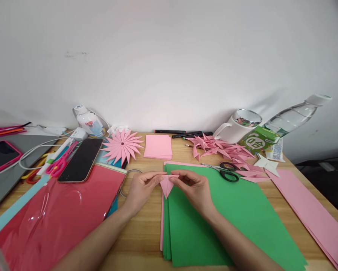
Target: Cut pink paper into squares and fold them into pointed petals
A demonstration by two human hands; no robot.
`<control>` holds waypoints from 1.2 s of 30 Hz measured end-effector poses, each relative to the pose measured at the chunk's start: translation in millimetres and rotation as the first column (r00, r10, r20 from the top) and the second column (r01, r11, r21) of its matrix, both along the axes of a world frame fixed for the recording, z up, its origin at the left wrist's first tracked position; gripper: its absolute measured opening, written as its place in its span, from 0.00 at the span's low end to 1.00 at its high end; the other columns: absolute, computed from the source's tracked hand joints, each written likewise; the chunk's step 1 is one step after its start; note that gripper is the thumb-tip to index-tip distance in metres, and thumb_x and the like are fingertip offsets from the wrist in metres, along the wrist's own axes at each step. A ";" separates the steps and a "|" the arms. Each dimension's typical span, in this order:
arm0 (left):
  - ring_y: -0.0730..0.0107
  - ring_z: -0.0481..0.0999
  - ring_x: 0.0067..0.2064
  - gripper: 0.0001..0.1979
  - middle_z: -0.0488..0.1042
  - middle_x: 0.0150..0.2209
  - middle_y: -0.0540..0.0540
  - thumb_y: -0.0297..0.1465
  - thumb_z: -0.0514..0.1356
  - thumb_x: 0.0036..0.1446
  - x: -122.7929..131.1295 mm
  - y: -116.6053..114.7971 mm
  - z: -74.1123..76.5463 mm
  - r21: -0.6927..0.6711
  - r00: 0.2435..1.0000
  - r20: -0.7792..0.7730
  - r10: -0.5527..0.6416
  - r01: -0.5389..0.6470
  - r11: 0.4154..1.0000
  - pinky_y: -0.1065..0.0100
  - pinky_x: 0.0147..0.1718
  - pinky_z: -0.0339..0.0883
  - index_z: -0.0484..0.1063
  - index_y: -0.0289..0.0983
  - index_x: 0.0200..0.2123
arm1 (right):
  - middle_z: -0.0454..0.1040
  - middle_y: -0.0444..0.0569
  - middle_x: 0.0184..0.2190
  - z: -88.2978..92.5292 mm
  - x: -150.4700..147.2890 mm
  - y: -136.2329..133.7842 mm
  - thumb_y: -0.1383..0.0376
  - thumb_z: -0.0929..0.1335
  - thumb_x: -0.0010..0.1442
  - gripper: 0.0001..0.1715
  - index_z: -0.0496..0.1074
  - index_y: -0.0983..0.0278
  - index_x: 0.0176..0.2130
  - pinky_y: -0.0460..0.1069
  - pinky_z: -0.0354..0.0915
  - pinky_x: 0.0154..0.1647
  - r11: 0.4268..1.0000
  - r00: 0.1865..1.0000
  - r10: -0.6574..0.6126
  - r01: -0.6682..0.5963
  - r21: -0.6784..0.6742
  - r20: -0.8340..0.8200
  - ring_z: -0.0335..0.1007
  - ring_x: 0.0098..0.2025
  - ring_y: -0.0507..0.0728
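Observation:
Both hands meet over the top left corner of a stack of green sheets (236, 214) on the wooden table (140, 237). My left hand (142, 188) pinches the left side of a small folded pink paper (167, 183), a triangle pointing down. My right hand (193, 186) pinches its right side, fingers curled over the top edge. The paper is held just above the green stack.
A finished pink paper flower (122, 145), a pad of pink squares (158, 146), a pile of folded pink pieces (220, 147), black-handled scissors (224, 170), a white mug (238, 126), a water bottle (293, 116), a phone (81, 160), pink scissors (60, 160), red plastic-wrapped sheets (56, 214), pink strips (310, 210).

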State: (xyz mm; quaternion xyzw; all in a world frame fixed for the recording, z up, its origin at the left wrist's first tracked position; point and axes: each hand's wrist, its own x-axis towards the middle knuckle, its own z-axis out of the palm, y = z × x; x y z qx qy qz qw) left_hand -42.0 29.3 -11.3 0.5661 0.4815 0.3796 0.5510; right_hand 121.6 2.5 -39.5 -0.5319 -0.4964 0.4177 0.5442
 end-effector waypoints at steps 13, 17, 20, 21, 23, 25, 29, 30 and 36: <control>0.59 0.78 0.38 0.11 0.80 0.34 0.45 0.39 0.64 0.47 2.5 -7.9 5.6 0.043 1.000 0.016 -0.021 0.020 0.999 0.65 0.39 0.71 0.80 0.38 0.28 | 0.79 0.45 0.26 10.2 -1.8 -5.6 0.62 0.73 0.50 0.04 0.79 0.59 0.29 0.47 0.68 0.26 0.987 0.994 0.002 -0.018 0.157 0.105 0.71 0.26 0.54; 0.58 0.78 0.40 0.13 0.80 0.36 0.45 0.40 0.65 0.45 2.1 -8.1 8.5 0.005 0.992 0.058 -0.110 0.110 0.994 0.65 0.40 0.71 0.80 0.37 0.31 | 0.79 0.46 0.27 8.4 2.7 -6.0 0.59 0.73 0.48 0.08 0.79 0.60 0.29 0.48 0.70 0.27 0.995 0.998 0.011 -0.017 0.096 0.065 0.73 0.27 0.55; 0.57 0.78 0.40 0.12 0.80 0.36 0.45 0.39 0.65 0.46 1.6 -8.2 6.4 0.015 0.992 0.052 -0.112 0.112 0.994 0.64 0.41 0.71 0.80 0.37 0.31 | 0.79 0.46 0.27 8.3 4.3 -6.4 0.59 0.74 0.48 0.08 0.79 0.61 0.30 0.48 0.70 0.27 0.995 0.997 0.027 -0.033 0.090 0.065 0.72 0.26 0.55; 0.57 0.78 0.40 0.12 0.80 0.35 0.45 0.39 0.64 0.47 1.4 -8.3 5.2 0.019 0.994 0.043 -0.105 0.104 0.994 0.64 0.41 0.71 0.80 0.37 0.31 | 0.79 0.46 0.27 8.5 4.4 -6.7 0.60 0.74 0.48 0.08 0.79 0.61 0.30 0.48 0.70 0.26 0.995 0.997 0.029 -0.036 0.097 0.069 0.72 0.26 0.54; 0.58 0.78 0.40 0.11 0.80 0.34 0.45 0.39 0.64 0.48 1.1 -8.5 3.4 0.024 0.994 0.031 -0.101 0.100 0.995 0.65 0.40 0.71 0.80 0.37 0.30 | 0.79 0.46 0.26 9.3 4.0 -7.2 0.61 0.74 0.48 0.08 0.78 0.62 0.30 0.47 0.70 0.26 0.993 0.997 0.027 -0.036 0.113 0.078 0.72 0.25 0.54; 0.59 0.78 0.39 0.11 0.80 0.34 0.45 0.38 0.64 0.48 1.1 -8.8 2.9 0.039 0.994 0.027 -0.107 0.106 0.994 0.66 0.40 0.70 0.80 0.37 0.30 | 0.78 0.46 0.26 10.0 3.6 -7.8 0.62 0.74 0.48 0.07 0.78 0.63 0.30 0.47 0.70 0.26 0.992 0.996 0.021 -0.031 0.121 0.085 0.71 0.24 0.53; 0.60 0.78 0.37 0.10 0.80 0.34 0.44 0.38 0.64 0.48 1.9 -9.8 6.1 0.079 0.992 0.034 -0.120 0.117 0.990 0.66 0.38 0.70 0.80 0.37 0.29 | 0.78 0.46 0.25 11.0 3.2 -8.8 0.62 0.73 0.48 0.07 0.77 0.63 0.29 0.46 0.69 0.25 0.991 0.995 0.018 -0.031 0.131 0.102 0.70 0.23 0.52; 0.60 0.78 0.37 0.10 0.80 0.34 0.44 0.38 0.64 0.48 2.2 -10.1 7.2 0.084 0.992 0.038 -0.121 0.118 0.989 0.66 0.38 0.71 0.80 0.37 0.28 | 0.78 0.46 0.25 11.2 3.1 -9.0 0.62 0.73 0.48 0.07 0.77 0.63 0.29 0.46 0.69 0.24 0.990 0.994 0.020 -0.035 0.137 0.106 0.70 0.23 0.52; 0.61 0.78 0.36 0.10 0.80 0.33 0.43 0.38 0.65 0.47 2.3 -9.8 8.1 0.095 0.994 0.016 -0.109 0.107 0.990 0.67 0.37 0.71 0.80 0.36 0.28 | 0.78 0.46 0.25 13.4 3.4 -10.1 0.63 0.72 0.51 0.05 0.77 0.62 0.29 0.46 0.68 0.26 0.981 0.988 0.053 -0.079 0.180 0.148 0.71 0.25 0.52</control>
